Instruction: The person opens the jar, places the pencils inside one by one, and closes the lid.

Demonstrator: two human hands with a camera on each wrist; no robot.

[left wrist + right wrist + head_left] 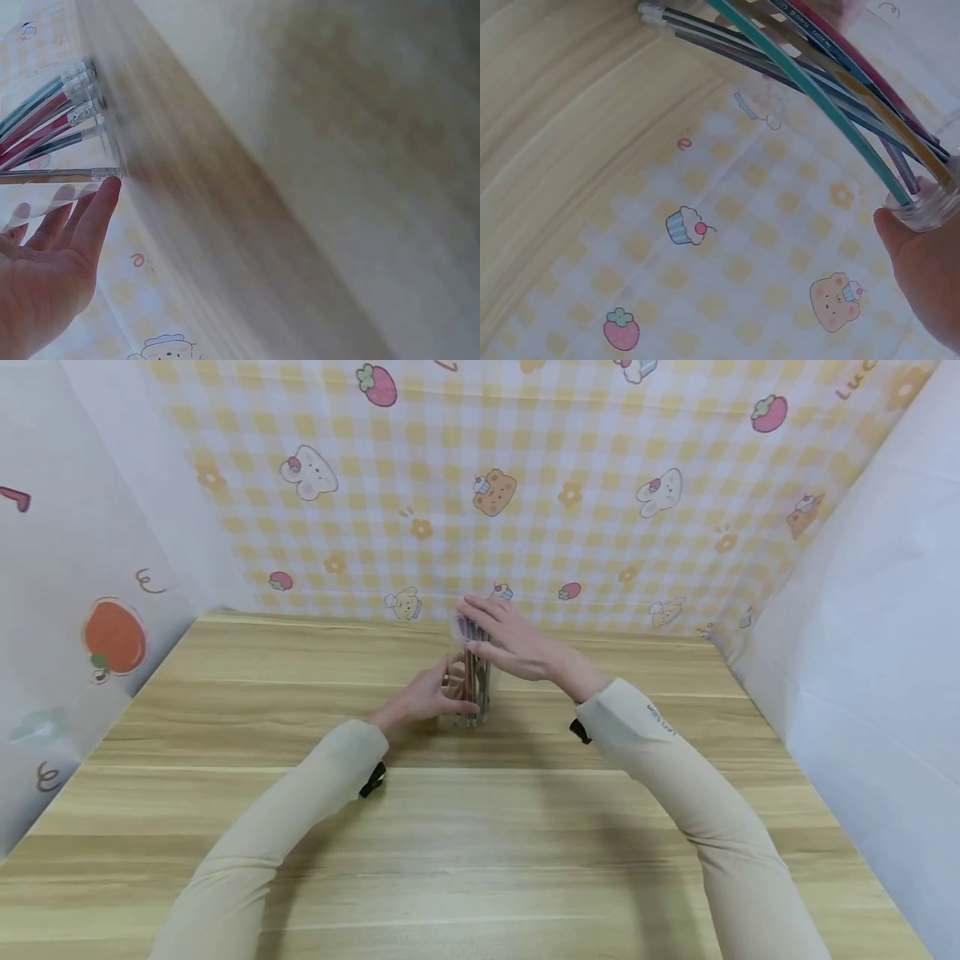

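A tall clear jar (480,689) of pencils stands on the table toward its back edge. Inside, teal, red, gold and dark pencils (810,86) lean at different angles, their pale capped ends at the jar's bottom. My left hand (431,692) holds the lower part, thumb across the near side and fingers round the far side, seen through the clear wall in the left wrist view. Up at the top, my right hand (517,643) grips the clear lid (922,214), fingers over it and thumb at its rim. The palm hides part of the lid.
The table (480,860) has a light wood grain. Behind it hangs a yellow checked cloth (600,543) with cartoon prints, close beyond the jar. White sheets (862,610) stand along both sides. Black straps (372,780) show under the sleeves.
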